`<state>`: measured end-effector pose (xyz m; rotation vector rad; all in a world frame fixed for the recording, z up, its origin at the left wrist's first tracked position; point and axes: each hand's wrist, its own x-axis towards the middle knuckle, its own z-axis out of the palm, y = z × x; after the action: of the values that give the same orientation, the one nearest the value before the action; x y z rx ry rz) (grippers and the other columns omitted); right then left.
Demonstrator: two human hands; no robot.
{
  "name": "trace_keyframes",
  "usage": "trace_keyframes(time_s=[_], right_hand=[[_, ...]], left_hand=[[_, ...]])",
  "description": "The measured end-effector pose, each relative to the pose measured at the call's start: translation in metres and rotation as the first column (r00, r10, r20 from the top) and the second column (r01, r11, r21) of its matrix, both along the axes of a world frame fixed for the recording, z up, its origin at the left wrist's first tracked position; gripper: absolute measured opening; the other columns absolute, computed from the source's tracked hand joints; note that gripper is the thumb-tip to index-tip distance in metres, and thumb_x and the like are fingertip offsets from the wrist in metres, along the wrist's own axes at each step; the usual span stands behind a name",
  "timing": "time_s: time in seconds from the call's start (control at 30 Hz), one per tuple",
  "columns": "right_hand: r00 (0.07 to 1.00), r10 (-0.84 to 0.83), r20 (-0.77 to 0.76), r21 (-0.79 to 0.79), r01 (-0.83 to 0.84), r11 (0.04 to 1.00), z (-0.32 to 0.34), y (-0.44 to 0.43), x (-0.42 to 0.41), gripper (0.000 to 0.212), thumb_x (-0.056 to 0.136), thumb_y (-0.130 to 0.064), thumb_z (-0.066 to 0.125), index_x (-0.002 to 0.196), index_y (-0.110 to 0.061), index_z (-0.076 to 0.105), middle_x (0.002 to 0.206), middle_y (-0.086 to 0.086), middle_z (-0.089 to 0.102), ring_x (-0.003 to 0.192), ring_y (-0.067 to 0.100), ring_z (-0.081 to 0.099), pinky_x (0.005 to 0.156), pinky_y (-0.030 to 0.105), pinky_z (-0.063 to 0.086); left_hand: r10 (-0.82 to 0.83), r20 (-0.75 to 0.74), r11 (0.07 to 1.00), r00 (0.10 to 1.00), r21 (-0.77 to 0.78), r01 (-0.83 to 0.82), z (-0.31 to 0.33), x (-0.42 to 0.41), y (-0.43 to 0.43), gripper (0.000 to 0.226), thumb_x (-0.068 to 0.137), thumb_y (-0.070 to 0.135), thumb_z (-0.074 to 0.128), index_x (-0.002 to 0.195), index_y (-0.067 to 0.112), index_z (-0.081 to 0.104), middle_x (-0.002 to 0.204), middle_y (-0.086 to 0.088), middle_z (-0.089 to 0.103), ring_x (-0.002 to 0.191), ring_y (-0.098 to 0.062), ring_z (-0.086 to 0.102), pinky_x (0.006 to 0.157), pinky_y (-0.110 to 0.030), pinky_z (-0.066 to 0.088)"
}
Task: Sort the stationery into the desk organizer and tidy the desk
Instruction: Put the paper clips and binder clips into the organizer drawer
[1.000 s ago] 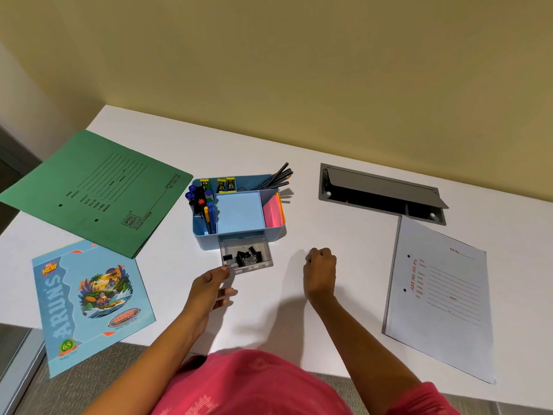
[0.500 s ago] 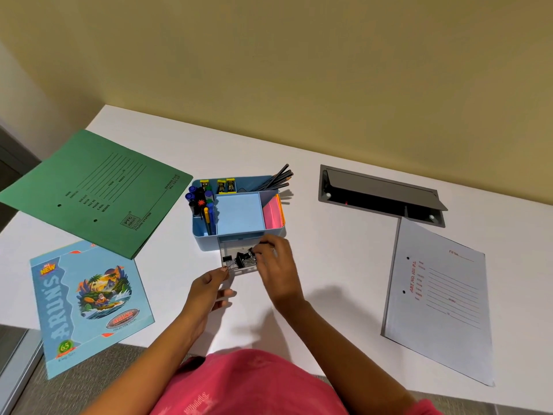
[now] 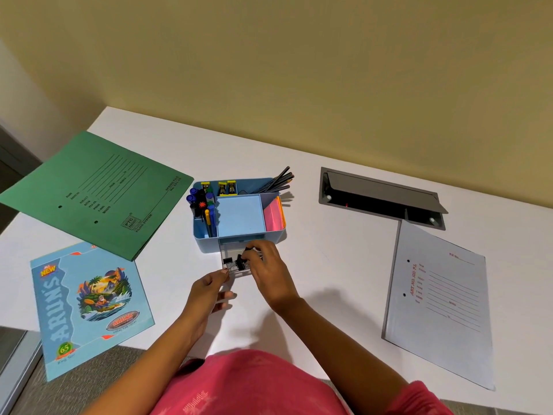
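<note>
Left hand [image 3: 209, 290]: thumb on the front-left corner of the clear plastic drawer [image 3: 229, 248], fingers relaxed; likely the nearer hand for pushing it shut.
Drawer: stands out of the pale blue plastic desk organizer [image 3: 206, 242] toward the person, slide axis front-to-back.
Right hand [image 3: 267, 272]: pinches a black metal binder clip [image 3: 239, 262] inside the drawer.

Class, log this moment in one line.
right hand: pinches black binder clip over clear plastic drawer of blue desk organizer | left hand: touches drawer front
</note>
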<state>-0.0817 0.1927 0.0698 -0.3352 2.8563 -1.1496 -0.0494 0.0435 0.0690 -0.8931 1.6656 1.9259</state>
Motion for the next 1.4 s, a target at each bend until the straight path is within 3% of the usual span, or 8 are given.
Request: trace_keyframes(time_s=[0.23,0.4,0.57,0.73,0.87,0.93,1.03,1.4], right_hand=[[0.995,0.026,-0.100,0.191,-0.006,0.982,0.000,0.014,-0.005,0.042,0.093,-0.028,0.058,0.133,-0.019,0.048,0.144,0.000,0.038,0.133,0.017,0.039,0.104,0.030,0.044],[0.987,0.069,-0.148,0.256,-0.029,0.966,0.005,0.013,-0.012,0.081,0.078,-0.026,0.077,0.144,-0.009,0.034,0.151,0.009,0.034,0.142,0.026,0.026,0.111,0.033,0.029],[0.980,0.152,-0.132,0.299,-0.107,0.948,-0.003,0.006,-0.015,0.090,0.066,-0.027,0.084,0.140,-0.004,0.039,0.141,0.014,0.045,0.133,0.029,0.040,0.108,0.036,0.039],[0.992,0.110,-0.065,0.267,-0.089,0.959,-0.016,0.007,-0.010,0.046,0.094,-0.022,0.056,0.137,-0.026,0.041,0.137,0.000,0.041,0.123,0.019,0.046,0.097,0.037,0.049],[0.987,0.093,-0.132,0.194,-0.066,0.979,-0.009,0.005,-0.007,0.048,0.100,-0.048,0.025,0.137,-0.025,0.046,0.144,0.000,0.040,0.131,0.010,0.029,0.108,0.008,0.018],[0.984,0.060,-0.167,0.286,-0.010,0.958,-0.011,0.007,-0.014,0.049,0.096,-0.034,0.052,0.141,-0.021,0.040,0.146,0.004,0.038,0.135,0.013,0.030,0.110,0.010,0.020],[0.979,0.115,-0.168,0.470,-0.023,0.882,-0.018,0.007,-0.027,0.089,0.067,-0.016,0.086,0.142,-0.010,0.037,0.140,0.011,0.045,0.130,0.025,0.043,0.100,0.030,0.047],[0.949,0.130,-0.287,0.459,0.017,0.888,-0.013,-0.003,-0.040,0.055,0.063,-0.011,0.087,0.112,-0.009,0.061,0.108,0.008,0.062,0.101,0.022,0.058,0.080,0.025,0.052]], left_hand=[[0.049,-0.011,0.999,0.999,-0.002,-0.049,0.001,-0.002,-0.002,0.025,0.094,0.030,0.056,0.107,0.011,0.065,0.102,-0.012,0.070,0.099,-0.038,0.066,0.079,-0.044,0.055],[0.070,-0.003,0.998,0.998,0.000,-0.070,0.001,-0.003,-0.002,0.028,0.094,0.030,0.056,0.111,0.009,0.064,0.098,-0.006,0.069,0.098,-0.038,0.067,0.078,-0.044,0.056],[0.090,-0.009,0.996,0.996,0.006,-0.090,0.004,-0.005,-0.003,0.022,0.094,0.030,0.056,0.104,0.012,0.065,0.099,-0.004,0.069,0.097,-0.038,0.067,0.073,-0.041,0.057],[0.091,-0.017,0.996,0.996,0.017,-0.091,0.004,-0.006,-0.003,0.032,0.093,0.031,0.057,0.112,0.007,0.064,0.098,-0.009,0.070,0.097,-0.037,0.067,0.074,-0.040,0.056],[0.088,-0.030,0.996,0.996,0.010,-0.088,0.005,-0.007,-0.003,0.028,0.093,0.031,0.057,0.108,0.009,0.064,0.093,-0.009,0.070,0.097,-0.037,0.067,0.082,-0.046,0.054],[0.096,-0.039,0.995,0.995,-0.001,-0.096,0.003,-0.008,-0.004,0.030,0.093,0.031,0.056,0.111,0.007,0.064,0.097,-0.008,0.071,0.096,-0.036,0.067,0.082,-0.046,0.055],[0.100,-0.043,0.995,0.994,-0.012,-0.101,0.000,-0.010,-0.006,0.032,0.095,0.030,0.054,0.115,0.006,0.064,0.107,-0.011,0.071,0.094,-0.034,0.069,0.082,-0.047,0.056],[0.107,-0.057,0.994,0.993,-0.030,-0.109,-0.003,-0.011,-0.007,0.026,0.097,0.026,0.051,0.112,0.009,0.065,0.106,-0.009,0.071,0.092,-0.033,0.069,0.083,-0.046,0.056]])
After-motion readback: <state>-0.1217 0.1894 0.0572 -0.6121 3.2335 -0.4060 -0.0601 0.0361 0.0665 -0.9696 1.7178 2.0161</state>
